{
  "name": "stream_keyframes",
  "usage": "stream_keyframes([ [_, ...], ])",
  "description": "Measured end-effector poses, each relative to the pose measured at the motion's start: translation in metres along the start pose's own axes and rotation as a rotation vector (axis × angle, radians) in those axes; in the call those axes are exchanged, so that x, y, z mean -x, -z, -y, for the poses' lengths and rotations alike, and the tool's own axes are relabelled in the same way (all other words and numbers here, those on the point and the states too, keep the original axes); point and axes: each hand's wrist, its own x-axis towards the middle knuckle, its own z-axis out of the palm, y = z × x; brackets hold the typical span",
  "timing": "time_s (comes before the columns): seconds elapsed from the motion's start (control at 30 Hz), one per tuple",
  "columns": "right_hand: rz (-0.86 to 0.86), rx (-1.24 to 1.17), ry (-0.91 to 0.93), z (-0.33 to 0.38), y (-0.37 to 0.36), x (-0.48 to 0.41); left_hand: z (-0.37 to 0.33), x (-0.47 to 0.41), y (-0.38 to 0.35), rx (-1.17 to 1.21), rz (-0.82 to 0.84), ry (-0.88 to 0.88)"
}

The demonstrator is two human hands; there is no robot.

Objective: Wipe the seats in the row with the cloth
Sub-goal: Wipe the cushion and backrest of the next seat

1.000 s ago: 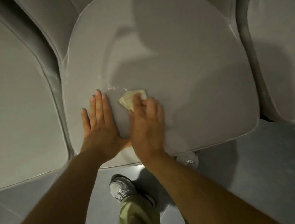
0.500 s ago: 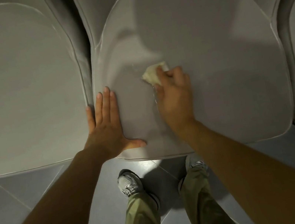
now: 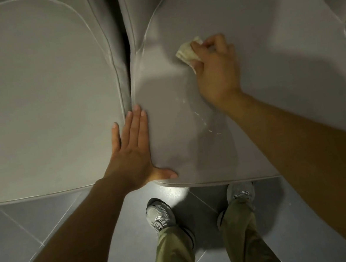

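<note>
Head view: looking down past olive trousers (image 3: pixel 172 256) and grey trainers (image 3: pixel 160 217) on a grey tiled floor (image 3: pixel 23 224).
Left hand (image 3: pixel 132 151): flat, fingers straight and together, thumb spread along the front edge of the grey padded seat being wiped (image 3: pixel 286 89), bracing at its near corner.
Smear: thin pale curved streak (image 3: pixel 206 123) on that cushion, between the two hands, not yet cleared.
Right hand (image 3: pixel 216 66): farther in, fingers curled, pinching a small crumpled cream cloth (image 3: pixel 187 51) and pressing it to the cushion.
Cloth: on the seat's left-centre, half under the fingers.
Neighbouring grey seat (image 3: pixel 31 97): just beside, on the person's left; wiped or not, impossible to tell.
Progress: judged mid-wipe on one seat; streak, right half and rear apparently left, plus other seats in the row.
</note>
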Motion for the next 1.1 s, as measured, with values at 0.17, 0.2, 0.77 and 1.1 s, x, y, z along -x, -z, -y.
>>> stream_keyframes([
  [0.17, 0.069, -0.018, 0.254, 0.024, -0.026, 0.046, -0.001, 0.001, 0.003, -0.004, 0.013, 0.014],
  [0.2, 0.05, -0.034, 0.297, 0.022, -0.027, 0.061, -0.001, 0.001, 0.006, 0.001, 0.02, 0.014],
  [0.77, -0.223, -0.055, -0.206, -0.081, 0.023, 0.095, 0.005, 0.007, -0.009, -0.016, -0.046, -0.015],
  [1.1, -0.125, -0.18, 0.112, 0.014, -0.031, 0.156, 0.006, 0.011, -0.01, -0.023, -0.081, -0.061],
])
